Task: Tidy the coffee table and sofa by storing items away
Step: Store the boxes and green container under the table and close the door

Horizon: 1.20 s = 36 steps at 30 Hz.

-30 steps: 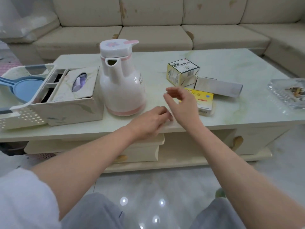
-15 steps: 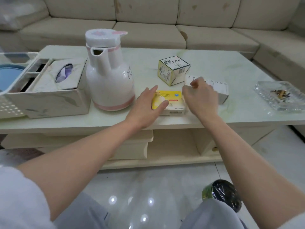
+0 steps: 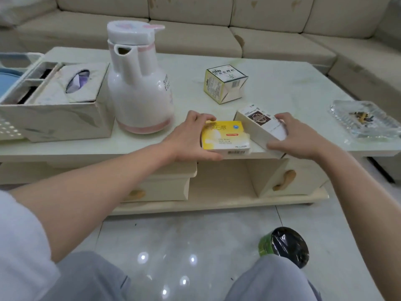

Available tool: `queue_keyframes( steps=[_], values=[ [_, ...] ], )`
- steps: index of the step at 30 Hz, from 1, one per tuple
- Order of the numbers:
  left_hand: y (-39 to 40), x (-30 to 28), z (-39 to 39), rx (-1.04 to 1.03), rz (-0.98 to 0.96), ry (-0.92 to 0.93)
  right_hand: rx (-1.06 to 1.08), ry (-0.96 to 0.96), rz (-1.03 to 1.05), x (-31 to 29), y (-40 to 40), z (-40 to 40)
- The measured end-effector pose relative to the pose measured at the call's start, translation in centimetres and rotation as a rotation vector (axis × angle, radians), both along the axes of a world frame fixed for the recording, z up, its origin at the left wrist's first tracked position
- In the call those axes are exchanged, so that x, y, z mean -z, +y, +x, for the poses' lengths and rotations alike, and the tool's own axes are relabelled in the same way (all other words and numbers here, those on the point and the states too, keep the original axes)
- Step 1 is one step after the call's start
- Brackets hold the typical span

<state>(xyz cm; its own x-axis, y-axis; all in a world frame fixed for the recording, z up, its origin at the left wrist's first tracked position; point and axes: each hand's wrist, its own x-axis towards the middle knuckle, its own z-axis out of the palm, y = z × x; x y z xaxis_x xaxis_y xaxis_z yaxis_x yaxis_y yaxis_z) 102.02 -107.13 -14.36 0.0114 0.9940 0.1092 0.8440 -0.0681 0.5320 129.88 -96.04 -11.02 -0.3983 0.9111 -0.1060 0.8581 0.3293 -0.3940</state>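
At the near edge of the bench (image 3: 282,79), the left hand (image 3: 186,137) has its fingers clamped round the yellow box (image 3: 223,135), thumb under the front face, apparently to lift it for storing. Just beside it, the right hand (image 3: 297,137) grips the white box (image 3: 258,127), tilted up off the surface, fingers curled over its far end. Farther back a small green-edged box (image 3: 225,83) waits untouched mid-bench, with the white jug (image 3: 138,92) toward the left edge and a glass ashtray (image 3: 364,120) at the right edge

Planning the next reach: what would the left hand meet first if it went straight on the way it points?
Probably the green-and-white box, past the yellow box that the left hand grips; depth is unclear.
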Motion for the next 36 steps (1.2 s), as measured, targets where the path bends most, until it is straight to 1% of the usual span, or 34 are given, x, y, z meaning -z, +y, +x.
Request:
queue_keyframes(
  steps=[2,5,6,8,10,12,14,16,18,20,24,27,31,34,36],
  values=[
    [-2.3,0.5,1.1,0.136,0.069,0.049,0.01,0.012,-0.016,-0.2,-3.1,2.1],
    [-6.9,3.3,3.1,0.37,0.262,0.098,-0.041,0.118,-0.136,-0.6,-8.0,4.8],
    [-8.1,4.6,3.7,0.412,0.289,0.099,-0.062,0.147,-0.17,-0.3,-9.3,5.3],
    [-9.4,7.5,4.3,0.425,0.234,0.106,-0.101,0.112,-0.217,1.3,-11.0,5.6],
    [-9.3,10.5,4.3,0.382,0.128,0.123,-0.109,-0.008,-0.244,4.1,-11.7,5.4],
    [-8.6,13.3,4.0,0.33,-0.007,0.163,-0.063,-0.093,-0.246,8.1,-11.2,5.0],
    [-7.7,16.2,4.1,0.254,-0.143,0.242,0.016,-0.137,-0.233,12.8,-9.8,4.1],
    [-6.4,18.7,4.7,0.195,-0.22,0.32,0.085,-0.168,-0.209,16.7,-8.3,2.5],
    [-4.7,20.9,5.8,0.152,-0.259,0.317,0.143,-0.159,-0.158,19.9,-6.7,0.8],
    [-2.6,22.4,7.1,0.118,-0.279,0.282,0.216,-0.101,-0.114,22.0,-5.3,-0.5],
    [1.8,24.9,8.6,-0.006,-0.344,0.188,0.375,0.004,-0.177,25.9,-3.1,-1.4],
    [3.8,27.0,7.8,-0.039,-0.388,0.193,0.316,-0.022,-0.247,27.9,-2.5,-1.2],
    [4.9,29.3,6.8,-0.057,-0.441,0.156,0.193,-0.081,-0.349,29.1,-2.2,-0.6],
    [5.4,29.4,6.8,-0.124,-0.416,0.126,0.125,-0.139,-0.38,28.8,-2.2,-0.3],
    [4.5,28.2,7.2,-0.14,-0.435,0.112,0.064,-0.152,-0.361,27.4,-2.8,-0.1]
  ],
)
